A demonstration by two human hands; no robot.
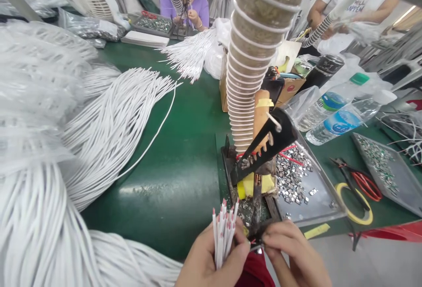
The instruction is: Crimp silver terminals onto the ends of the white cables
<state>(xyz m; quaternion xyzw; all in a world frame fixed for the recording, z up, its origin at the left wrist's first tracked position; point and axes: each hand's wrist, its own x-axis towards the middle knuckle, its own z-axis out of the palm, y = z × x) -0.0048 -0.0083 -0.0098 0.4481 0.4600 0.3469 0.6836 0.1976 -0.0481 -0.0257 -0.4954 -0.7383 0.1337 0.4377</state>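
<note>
My left hand (211, 258) is wrapped round a bundle of white cables (221, 238) whose pinkish-red tips point up. Its thumb and forefinger reach toward a small shiny piece beneath the soldering stand (257, 199). Close by on the right, my right hand (290, 252) has its thumb and forefinger pinched at the same small piece; what exactly lies between those fingertips is too small to make out. A black toothed bracket (267, 150) rises above both hands, beside a yellow sponge (263, 184).
White cable bundles (108, 124) cover the left of the green table (178, 146). A ribbed hose (252, 49) hangs at centre. To the right are a tray (325, 203) of small metal parts, pliers (365, 186), a tape roll (339, 194) and bottles (339, 122). Two people work beyond.
</note>
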